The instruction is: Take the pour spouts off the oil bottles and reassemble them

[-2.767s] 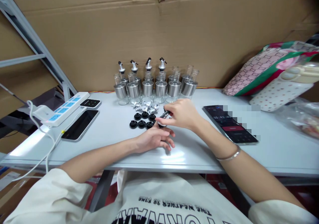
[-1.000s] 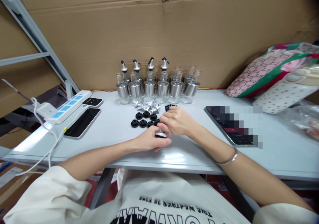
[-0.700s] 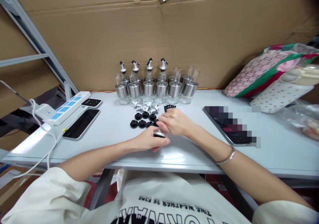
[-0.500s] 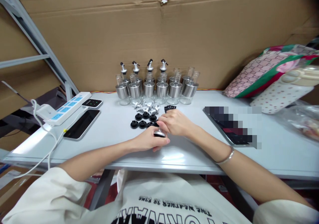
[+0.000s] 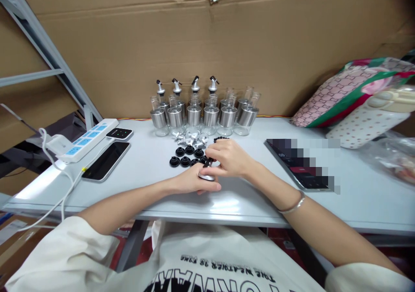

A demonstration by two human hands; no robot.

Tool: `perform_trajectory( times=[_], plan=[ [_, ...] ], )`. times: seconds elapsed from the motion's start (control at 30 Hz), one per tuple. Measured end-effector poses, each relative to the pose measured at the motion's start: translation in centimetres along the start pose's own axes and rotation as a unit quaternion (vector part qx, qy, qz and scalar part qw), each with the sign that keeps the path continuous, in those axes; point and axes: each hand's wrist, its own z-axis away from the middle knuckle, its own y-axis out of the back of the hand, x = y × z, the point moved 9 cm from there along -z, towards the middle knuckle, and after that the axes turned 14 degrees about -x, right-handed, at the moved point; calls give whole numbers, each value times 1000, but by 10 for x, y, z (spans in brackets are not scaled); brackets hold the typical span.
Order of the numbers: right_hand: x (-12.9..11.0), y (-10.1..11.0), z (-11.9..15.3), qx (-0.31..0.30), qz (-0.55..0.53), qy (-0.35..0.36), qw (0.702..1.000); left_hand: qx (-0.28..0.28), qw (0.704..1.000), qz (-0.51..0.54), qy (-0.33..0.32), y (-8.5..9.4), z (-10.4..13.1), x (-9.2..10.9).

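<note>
In the head view my left hand (image 5: 193,179) is closed around a silver bottle pourer (image 5: 206,177), its rounded base turned toward me. My right hand (image 5: 229,158) pinches a small black flap piece (image 5: 209,162) at the pourer's upper end; fingers partly hide how the two parts meet. Just beyond my hands lie several black ribbed stoppers (image 5: 185,161). Behind those is a pile of silver pourer spouts (image 5: 191,138). A row of small black pieces (image 5: 221,138) shows past my right knuckles, partly covered by them.
Several glass bottles with metal sleeves (image 5: 193,115) stand at the back; some carry pourers. To the left are a power strip (image 5: 92,140), a phone (image 5: 106,161) and cables. On the right lie a dark phone (image 5: 285,162), a dotted bottle (image 5: 363,119) and a patterned bag (image 5: 337,93).
My right hand has shifted its grip on the pourer, and a black piece now shows between its fingers. The left hand stays nearly in place, with the pourer slightly turned.
</note>
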Motion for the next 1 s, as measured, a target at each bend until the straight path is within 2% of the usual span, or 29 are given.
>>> perform_trajectory(
  times=[0.1,0.17,0.27,0.33,0.43,0.57,0.63,0.77,0.83,1.0],
  plan=[
    [-3,0,-1,1,31,-12,999,19,999,39,12,2,0,-5],
    [3,4,1,29,-8,-49,998,23,999,22,9,1,0,-5],
    [25,12,11,102,-120,-147,977,-8,1000,-12,0,-10,-1,-2],
    [38,18,18,143,-154,-188,959,-37,999,-7,5,-17,-2,-2],
    [59,26,26,172,-139,-239,945,-34,999,28,7,-18,-3,-5],
    [97,31,41,177,-104,-328,922,-15,995,93,-34,-12,-5,-6],
    [115,27,48,146,-94,-371,912,-11,992,114,-54,-10,-6,-5],
    [145,-5,65,-24,-117,-467,876,-9,988,141,-62,-9,-6,-5],
    [150,-17,72,-91,-103,-491,860,-6,987,145,-68,-8,-6,-4],
    [152,-34,82,-204,-53,-500,840,-3,988,138,-71,-8,-6,-1]
  ],
)
